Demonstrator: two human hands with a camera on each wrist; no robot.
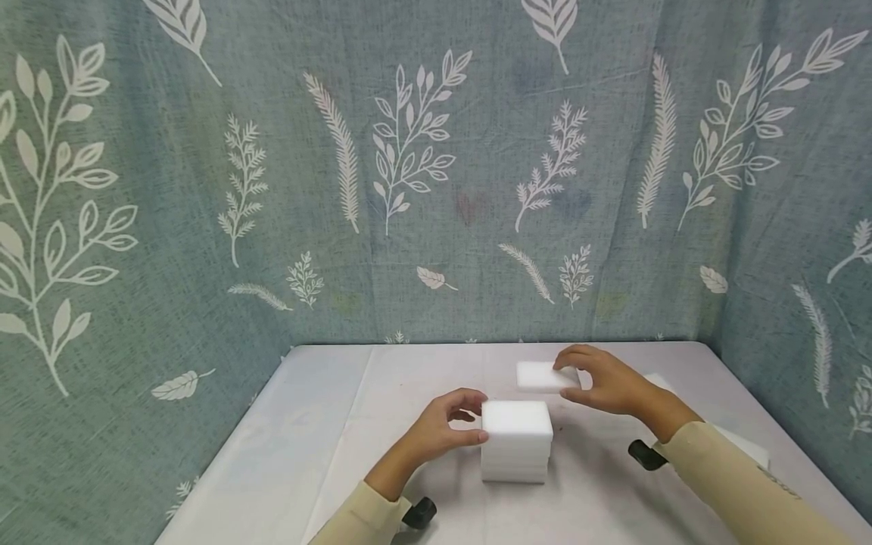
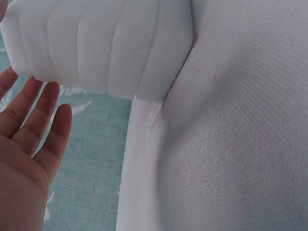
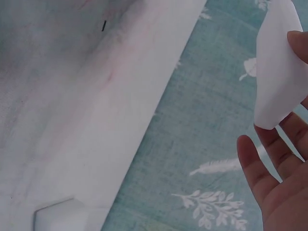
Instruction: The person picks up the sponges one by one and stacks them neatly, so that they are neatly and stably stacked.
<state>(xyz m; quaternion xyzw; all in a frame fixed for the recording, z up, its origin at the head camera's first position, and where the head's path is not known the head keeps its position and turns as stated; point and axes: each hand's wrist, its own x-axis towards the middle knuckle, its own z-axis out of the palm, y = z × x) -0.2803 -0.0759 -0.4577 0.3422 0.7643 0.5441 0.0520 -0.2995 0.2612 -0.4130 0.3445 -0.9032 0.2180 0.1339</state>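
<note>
Several white foam sponge blocks form a neat stack (image 1: pixel 515 443) on the white table, their layer edges showing in the left wrist view. My left hand (image 1: pixel 443 425) is at the stack's left side, thumb at the near corner and fingers at the far one. Seen from the left wrist, its fingertips (image 2: pixel 50 89) touch the edges of the upper blocks. Beyond the stack, my right hand (image 1: pixel 602 381) holds a single white sponge block (image 1: pixel 536 376) between thumb and fingers. From the right wrist, that block (image 3: pixel 276 72) appears raised against the curtain.
A white flat piece (image 1: pixel 749 448) lies at the right, partly hidden by the right sleeve (image 1: pixel 742 484). The white table (image 1: pixel 327 424) ends at a leaf-patterned green-blue curtain (image 1: pixel 436 288) at the back and sides. Black cylindrical devices (image 1: pixel 418 513) are on both wrists.
</note>
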